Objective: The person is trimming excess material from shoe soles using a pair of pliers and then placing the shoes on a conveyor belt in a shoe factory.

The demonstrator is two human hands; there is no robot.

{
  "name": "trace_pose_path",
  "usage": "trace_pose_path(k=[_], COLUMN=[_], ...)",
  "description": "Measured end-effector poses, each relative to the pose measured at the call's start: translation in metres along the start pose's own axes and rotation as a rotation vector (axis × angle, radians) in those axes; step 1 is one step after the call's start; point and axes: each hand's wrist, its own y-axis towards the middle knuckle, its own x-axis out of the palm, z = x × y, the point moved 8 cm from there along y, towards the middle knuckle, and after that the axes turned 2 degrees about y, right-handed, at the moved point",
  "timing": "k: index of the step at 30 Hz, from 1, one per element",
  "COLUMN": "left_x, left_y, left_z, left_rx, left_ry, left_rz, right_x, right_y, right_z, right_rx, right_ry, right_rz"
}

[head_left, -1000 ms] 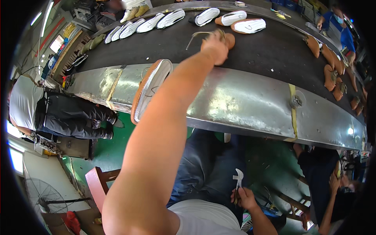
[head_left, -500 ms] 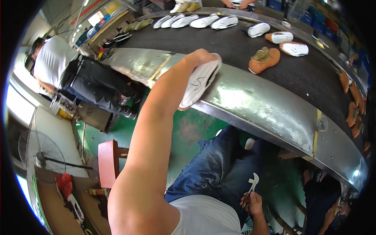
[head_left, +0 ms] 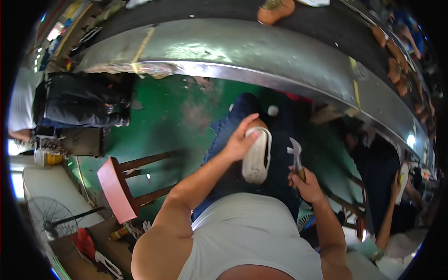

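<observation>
My left hand grips a white shoe upper stretched over a brown last, with the thumb and fingers around its far end. The shoe stands roughly upright over my lap, its dark opening facing right. In my right hand, a pair of lasting pincers is held by the handles, the curved metal head pointing up. Between the pincers and the shoe there is a gap; they do not touch.
Ahead curves the metal rim of a dark belt, with a brown shoe on it. At left are a wooden stool, a fan and a co-worker. Another person at right holds a white shoe.
My left hand has brought the white shoe upper from the metal rim down over my lap. My right hand has raised the pincers closer to it. The view has tilted downward.
</observation>
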Motion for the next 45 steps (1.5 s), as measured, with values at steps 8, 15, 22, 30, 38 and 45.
trace_pose_path(k=[8,15,22,30,38,45], left_x=[0.009,-0.004,-0.018,-0.020,-0.022,-0.031], left_y=[0.004,0.004,0.013,0.015,0.020,-0.024], left_z=[0.002,0.010,-0.002,-0.002,-0.005,-0.024], left_rx=[-0.100,-0.076,-0.129,-0.228,-0.230,-0.303], left_ry=[-0.139,0.148,0.023,0.001,0.109,0.524], left_rz=[-0.179,-0.176,-0.294,-0.059,-0.143,0.004], right_x=[0.056,0.055,0.052,0.038,0.051,0.037], right_y=[0.018,0.046,0.064,0.053,0.080,0.068], right_z=[-0.053,-0.066,-0.056,-0.096,-0.104,-0.062], right_rx=[-0.078,0.115,-0.429,-0.099,-0.289,-0.150], right_ry=[-0.157,-0.140,-0.681,-0.815,-0.681,-0.502], right_rz=[-0.065,-0.239,0.131,-0.130,0.084,0.156])
